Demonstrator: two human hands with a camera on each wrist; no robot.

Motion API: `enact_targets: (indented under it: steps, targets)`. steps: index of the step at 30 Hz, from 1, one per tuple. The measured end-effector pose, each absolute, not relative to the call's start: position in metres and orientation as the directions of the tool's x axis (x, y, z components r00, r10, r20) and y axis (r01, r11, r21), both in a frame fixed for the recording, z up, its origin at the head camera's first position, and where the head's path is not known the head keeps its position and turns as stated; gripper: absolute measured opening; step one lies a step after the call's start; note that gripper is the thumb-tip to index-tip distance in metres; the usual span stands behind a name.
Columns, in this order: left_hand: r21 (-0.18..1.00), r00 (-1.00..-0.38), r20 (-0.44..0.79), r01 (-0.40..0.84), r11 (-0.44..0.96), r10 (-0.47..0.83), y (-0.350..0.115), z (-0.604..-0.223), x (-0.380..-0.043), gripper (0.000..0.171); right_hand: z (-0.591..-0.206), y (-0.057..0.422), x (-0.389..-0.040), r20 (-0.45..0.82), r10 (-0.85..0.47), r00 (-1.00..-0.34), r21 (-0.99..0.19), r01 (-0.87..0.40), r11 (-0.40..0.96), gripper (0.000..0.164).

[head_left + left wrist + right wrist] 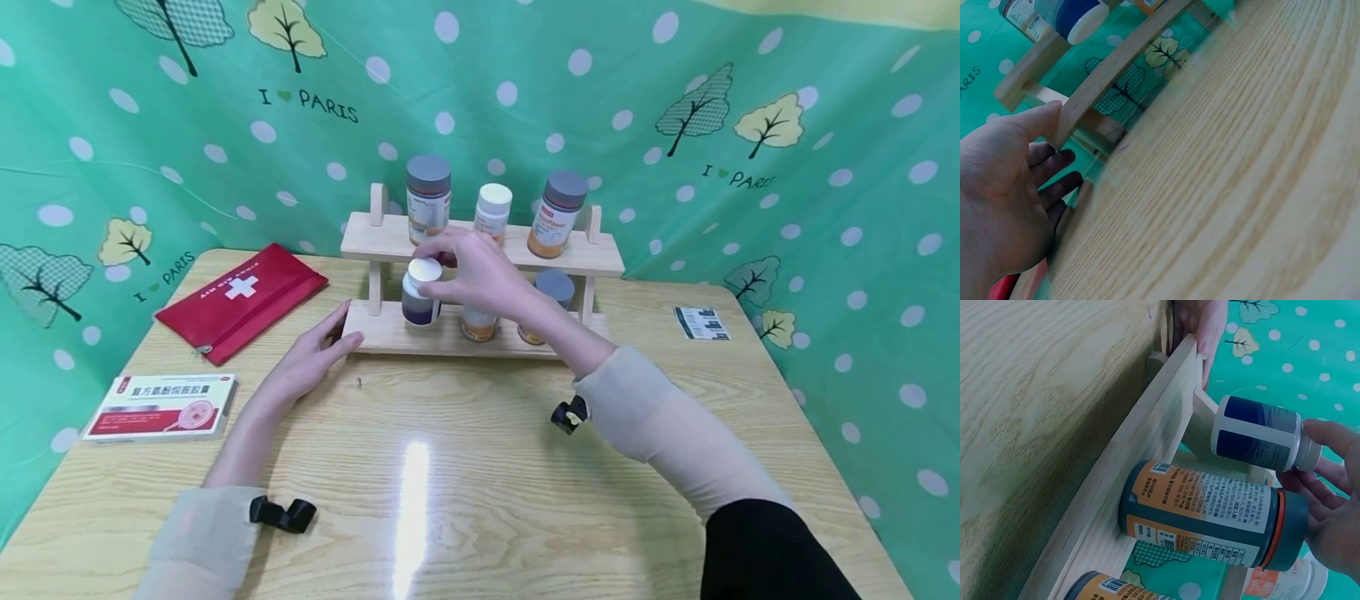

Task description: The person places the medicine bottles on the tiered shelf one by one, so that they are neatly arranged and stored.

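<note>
My right hand (480,271) pinches the white cap of a small white-and-blue pill bottle (420,293) between thumb and fingers. That bottle is upright over the left part of the lower board of a wooden two-tier rack (397,337). In the right wrist view, a gap shows between its base and the board. My left hand (306,362) grips the left end of the lower board, thumb on the front edge and fingers behind. Beside the pill bottle stands a larger orange-labelled bottle (1204,515) with a dark cap, partly hidden by my right hand in the head view.
On the upper tier stand two grey-capped bottles (428,200) (557,215) and a white-capped bottle (493,208). Another grey-capped bottle (555,287) is at the lower right. A red first-aid pouch (240,300) and medicine box (161,406) lie left; a printed card (701,323) lies right.
</note>
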State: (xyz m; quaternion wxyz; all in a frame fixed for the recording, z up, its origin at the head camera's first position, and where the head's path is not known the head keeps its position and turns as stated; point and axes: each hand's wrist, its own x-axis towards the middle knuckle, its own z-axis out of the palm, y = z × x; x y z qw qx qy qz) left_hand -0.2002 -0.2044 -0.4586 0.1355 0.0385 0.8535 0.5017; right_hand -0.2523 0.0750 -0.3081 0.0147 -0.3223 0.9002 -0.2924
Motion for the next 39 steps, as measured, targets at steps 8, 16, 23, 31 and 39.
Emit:
enact_targets:
  steps: [8,16,23,31,39]
  targets:
    - [0.866,-0.961,-0.194,-0.073,0.495,0.197,-0.205,-0.459,-0.201,0.084,-0.314,0.072,-0.259,0.126,-0.603,-0.788,-0.477,-0.581,0.659,0.040]
    - [0.868,-0.962,-0.191,-0.072,0.491,0.197,-0.204,-0.459,-0.201,0.083,-0.320,0.071,-0.259,0.104,-0.612,-0.784,-0.427,-0.591,0.685,0.041]
    - [0.868,-0.963,-0.187,-0.069,0.492,0.194,-0.204,-0.461,-0.201,0.084,-0.322,0.070,-0.260,0.085,-0.632,-0.771,-0.398,-0.607,0.687,0.043]
    - [0.868,-0.963,-0.183,-0.065,0.493,0.195,-0.203,-0.460,-0.201,0.081,-0.322,0.069,-0.260,0.049,-0.633,-0.772,-0.379,-0.601,0.704,0.045]
    - [0.866,-0.964,-0.184,-0.066,0.496,0.193,-0.204,-0.461,-0.202,0.082,-0.322,0.067,-0.260,0.051,-0.631,-0.774,-0.377,-0.600,0.706,0.045]
